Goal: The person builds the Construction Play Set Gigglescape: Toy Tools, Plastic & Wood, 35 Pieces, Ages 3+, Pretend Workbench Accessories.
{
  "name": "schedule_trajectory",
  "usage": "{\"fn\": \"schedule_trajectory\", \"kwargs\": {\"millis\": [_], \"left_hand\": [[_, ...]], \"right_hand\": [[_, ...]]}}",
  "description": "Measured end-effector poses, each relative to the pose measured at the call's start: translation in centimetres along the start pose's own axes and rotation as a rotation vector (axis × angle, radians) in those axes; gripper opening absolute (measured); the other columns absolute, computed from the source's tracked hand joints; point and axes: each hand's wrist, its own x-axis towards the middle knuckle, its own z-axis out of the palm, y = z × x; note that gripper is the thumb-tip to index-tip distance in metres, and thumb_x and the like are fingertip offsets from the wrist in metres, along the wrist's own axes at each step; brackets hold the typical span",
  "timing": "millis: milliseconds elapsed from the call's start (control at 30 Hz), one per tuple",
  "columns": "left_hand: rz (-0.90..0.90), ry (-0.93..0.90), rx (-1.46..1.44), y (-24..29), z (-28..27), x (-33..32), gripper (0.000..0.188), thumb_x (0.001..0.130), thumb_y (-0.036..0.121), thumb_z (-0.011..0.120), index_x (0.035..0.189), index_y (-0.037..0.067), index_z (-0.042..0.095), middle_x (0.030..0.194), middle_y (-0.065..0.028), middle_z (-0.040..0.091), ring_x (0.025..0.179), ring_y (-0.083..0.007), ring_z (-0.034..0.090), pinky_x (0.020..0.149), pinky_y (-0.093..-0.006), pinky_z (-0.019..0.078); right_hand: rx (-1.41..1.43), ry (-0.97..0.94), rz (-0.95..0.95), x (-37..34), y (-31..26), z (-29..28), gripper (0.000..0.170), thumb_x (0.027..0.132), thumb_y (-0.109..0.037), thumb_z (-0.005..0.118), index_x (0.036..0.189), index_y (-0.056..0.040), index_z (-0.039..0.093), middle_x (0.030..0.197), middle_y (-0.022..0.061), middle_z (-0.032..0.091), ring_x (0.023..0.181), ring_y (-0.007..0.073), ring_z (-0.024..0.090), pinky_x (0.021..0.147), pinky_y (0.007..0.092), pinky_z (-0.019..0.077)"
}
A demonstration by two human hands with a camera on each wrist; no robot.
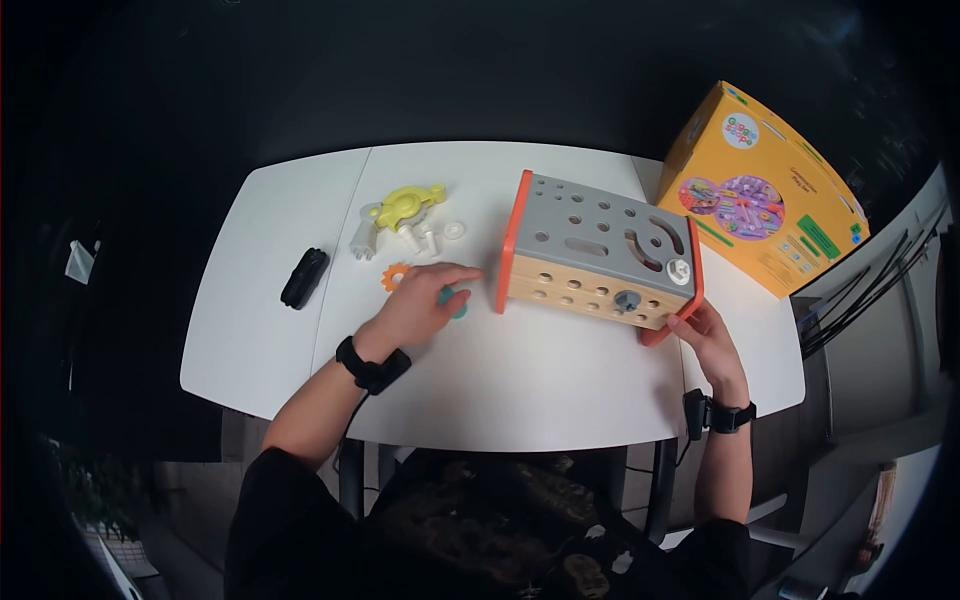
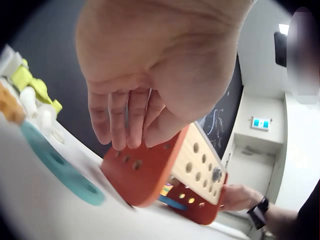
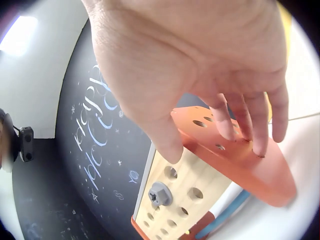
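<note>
A wooden toy workbench point(image 1: 617, 233) has a grey top and red end panels. My right hand point(image 1: 712, 345) grips its right end panel, thumb at the front edge and fingers across the outer face point(image 3: 265, 175). A grey hex bolt point(image 3: 162, 194) sits in the light wood front, and a white bolt head point(image 1: 679, 271) is at the top's right corner. My left hand point(image 1: 420, 303) hovers left of the bench with loosely extended fingers, holding nothing. Below it, a teal strip with holes point(image 2: 65, 170) lies on the table, partly hidden in the head view.
Behind the left hand lie an orange gear point(image 1: 392, 274), white screws point(image 1: 431, 240), a white ring point(image 1: 454, 230), a grey piece point(image 1: 364, 240) and a yellow-green piece point(image 1: 402, 207). A black case point(image 1: 305, 279) is at left. A yellow box point(image 1: 800, 225) stands behind the bench at right.
</note>
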Motion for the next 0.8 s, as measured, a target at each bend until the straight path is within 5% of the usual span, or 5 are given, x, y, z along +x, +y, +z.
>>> {"fn": "schedule_trajectory", "kwargs": {"millis": [100, 233, 467, 600, 800], "left_hand": [[0.024, 0.131, 0.216, -1.9, -1.2, 0.1, 0.028, 0.09, -0.003, 0.065, 0.116, 0.004, 0.072, 0.111, -0.0184, 0.071, 0.094, -0.0323, 0.071, 0.083, -0.0355, 0.0587], [-0.01, 0.195, 0.472, -4.8, -3.2, 1.1, 0.027, 0.083, -0.002, 0.066, 0.109, 0.0, 0.074, 0.106, -0.0182, 0.072, 0.102, -0.0361, 0.067, 0.092, -0.0417, 0.0551], [-0.27, 0.039, 0.575, -5.3, -5.3, 1.5, 0.026, 0.082, 0.003, 0.066, 0.107, 0.0, 0.074, 0.104, -0.0182, 0.072, 0.1, -0.0361, 0.067, 0.092, -0.0427, 0.0544], [-0.093, 0.162, 0.64, -6.0, -4.9, 1.7, 0.024, 0.08, 0.003, 0.068, 0.103, 0.001, 0.074, 0.101, -0.0167, 0.072, 0.101, -0.0339, 0.067, 0.091, -0.042, 0.055], [-0.063, -0.053, 0.93, -7.9, -4.7, 3.7, 0.022, 0.074, 0.001, 0.071, 0.096, 0.005, 0.076, 0.098, -0.0105, 0.073, 0.103, -0.0277, 0.066, 0.091, -0.0382, 0.0557]], "right_hand": [[-0.028, 0.059, -0.051, -0.2, 0.5, 0.2, 0.047, 0.098, -0.015, 0.069, 0.14, 0.0005, 0.053, 0.118, 0.0108, 0.07, 0.115, 0.0182, 0.064, 0.105, 0.0344, 0.0457], [-0.136, 0.085, -0.076, -0.6, 0.2, 0.2, 0.042, 0.099, -0.018, 0.069, 0.134, 0.001, 0.058, 0.115, 0.0115, 0.072, 0.11, 0.0182, 0.066, 0.104, 0.0341, 0.0467], [-0.468, 0.08, -0.124, -1.9, -2.5, 1.9, 0.035, 0.097, -0.02, 0.07, 0.123, 0.0021, 0.063, 0.1, 0.012, 0.076, 0.097, 0.0216, 0.074, 0.101, 0.0377, 0.0517], [-0.494, 0.077, -0.125, -1.7, -2.4, 2.0, 0.034, 0.095, -0.02, 0.072, 0.12, 0.0008, 0.063, 0.096, 0.011, 0.077, 0.096, 0.022, 0.075, 0.101, 0.039, 0.0521], [-0.67, 0.113, -0.202, -2.3, -2.6, 2.3, 0.034, 0.093, -0.026, 0.074, 0.116, -0.0012, 0.067, 0.094, 0.0102, 0.078, 0.092, 0.0263, 0.076, 0.087, 0.0381, 0.0571]]}}
